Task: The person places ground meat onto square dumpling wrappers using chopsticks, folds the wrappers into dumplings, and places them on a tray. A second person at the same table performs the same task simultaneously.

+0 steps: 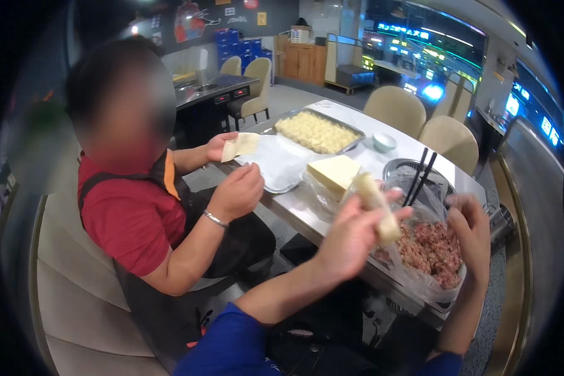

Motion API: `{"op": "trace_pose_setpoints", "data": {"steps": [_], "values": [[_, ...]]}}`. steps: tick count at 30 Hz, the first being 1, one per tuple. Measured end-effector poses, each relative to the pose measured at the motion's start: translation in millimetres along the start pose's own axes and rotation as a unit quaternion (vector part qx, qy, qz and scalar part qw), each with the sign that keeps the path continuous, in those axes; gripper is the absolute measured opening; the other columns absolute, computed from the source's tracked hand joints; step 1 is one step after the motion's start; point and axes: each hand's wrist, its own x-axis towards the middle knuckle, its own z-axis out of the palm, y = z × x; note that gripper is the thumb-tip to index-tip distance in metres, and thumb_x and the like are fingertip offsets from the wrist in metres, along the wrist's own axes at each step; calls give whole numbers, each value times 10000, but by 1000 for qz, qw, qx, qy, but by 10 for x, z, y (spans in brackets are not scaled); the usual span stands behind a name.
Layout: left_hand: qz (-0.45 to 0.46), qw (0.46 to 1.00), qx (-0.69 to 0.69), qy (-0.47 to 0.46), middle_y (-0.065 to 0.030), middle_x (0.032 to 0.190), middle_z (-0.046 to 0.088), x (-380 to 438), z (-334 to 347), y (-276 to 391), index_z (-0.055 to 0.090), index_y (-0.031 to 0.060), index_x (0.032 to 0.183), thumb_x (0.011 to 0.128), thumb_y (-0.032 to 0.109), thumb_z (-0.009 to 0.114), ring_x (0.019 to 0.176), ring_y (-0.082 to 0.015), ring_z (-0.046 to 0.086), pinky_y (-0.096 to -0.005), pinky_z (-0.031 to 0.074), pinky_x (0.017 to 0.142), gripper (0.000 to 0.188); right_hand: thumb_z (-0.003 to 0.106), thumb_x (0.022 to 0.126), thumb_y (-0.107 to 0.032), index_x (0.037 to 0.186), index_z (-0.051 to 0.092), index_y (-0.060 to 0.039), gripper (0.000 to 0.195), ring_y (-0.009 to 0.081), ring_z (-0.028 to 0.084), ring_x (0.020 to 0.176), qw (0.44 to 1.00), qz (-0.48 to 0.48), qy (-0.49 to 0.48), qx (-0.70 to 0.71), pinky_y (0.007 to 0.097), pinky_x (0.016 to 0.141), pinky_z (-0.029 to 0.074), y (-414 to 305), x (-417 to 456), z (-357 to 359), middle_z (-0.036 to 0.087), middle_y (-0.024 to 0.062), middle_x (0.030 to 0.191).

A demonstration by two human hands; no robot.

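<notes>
My left hand (pixel 350 242) is raised over the table's near edge. It grips a pale, folded dough wrapper (pixel 380 211), bent lengthwise and blurred by motion. On the right, my right hand (pixel 470 230) is held with curled fingers above the minced meat filling (pixel 427 254); blur hides whether anything is between the fingertips. The filling lies in a clear plastic bag inside a tray. Behind it, black chopsticks (pixel 420 176) lean in a round metal basin (pixel 395 165). Just beyond my left hand is a thick square stack of wrappers (pixel 333 170) in a plastic bag.
A co-worker (pixel 131 211) in a red shirt sits at my left, a wrapper (pixel 240 146) in one hand. Before them is a paper-lined tray (pixel 282 162). Farther back are a tray of filled dumplings (pixel 317 131) and a small bowl (pixel 384 142). Beige chairs (pixel 395 108) stand opposite.
</notes>
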Motion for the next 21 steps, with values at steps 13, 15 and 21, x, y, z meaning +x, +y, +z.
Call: {"op": "trace_pose_setpoints", "data": {"steps": [13,15,21], "values": [[-102,991,-57,-71,-124,1301,441,126,385,-664,274,27,1352,950,116,373,1060,-162,502,-241,443,674,424,571,866,-130,886,555,-9,123,87,547,547,958,-22,92,271,182,428,403,310,-524,355,590,64,727],[-95,987,-103,-75,-116,1286,453,164,415,-804,294,27,1345,964,150,357,1008,-154,519,-240,444,676,405,562,875,-122,903,551,-12,114,82,533,523,945,-32,131,297,174,413,390,345,-554,329,587,64,721],[-70,995,-40,-64,-114,1293,456,192,565,-940,333,9,1319,981,236,351,1177,-208,452,-318,394,953,407,622,823,-33,954,548,-20,151,66,544,638,890,-76,304,331,175,519,445,557,-519,408,577,36,828]]}}
